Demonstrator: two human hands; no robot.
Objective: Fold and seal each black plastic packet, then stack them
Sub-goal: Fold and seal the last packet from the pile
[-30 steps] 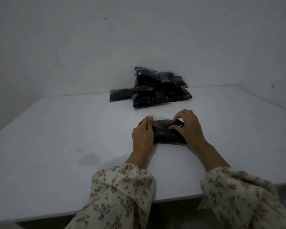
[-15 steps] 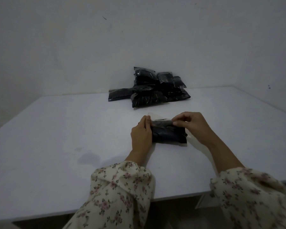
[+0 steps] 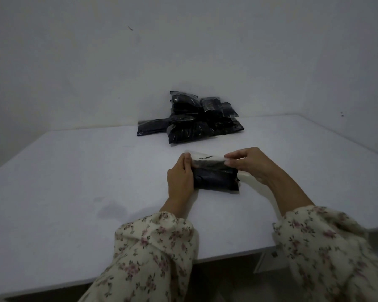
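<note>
Head view: one dim frame over a pale surface (image 3: 63, 171) set against a bare wall, with two floral sleeves showing at the near edge.
Flat packet: one black flat packet (image 3: 152, 130) lay on the surface by the wall, touching the left side of the heap.
Left hand: the left hand (image 3: 180, 178) stood on edge against the left end of the folded packet. Its fingers were nearly straight and its thumb closed against them on the flap's left corner. How firm the hold was could not be told.
Heap: a heap of packets (image 3: 196, 120), all black, lay loosely one upon another at the back of the surface, well apart from the hands. It was more a pile than a squared stack, and the count was not legible.
Folded packet: the folded packet (image 3: 216, 180) rested on the surface between the hands, its body already doubled into a short, thick bundle.
Flap: the clear flap (image 3: 205, 158) stood up along the packet's far edge, not yet pressed down.
Right hand: the right hand (image 3: 249, 164) pinched the flap's right end between thumb and curled fingers.
Done, as judged: several packets were finished and put at the back, and the present one was folded.
Left, as judged: the flap was to be turned over and sealed, the packet added to the heap, and the heap perhaps squared. Whether more packets waited out of frame could not be told.
</note>
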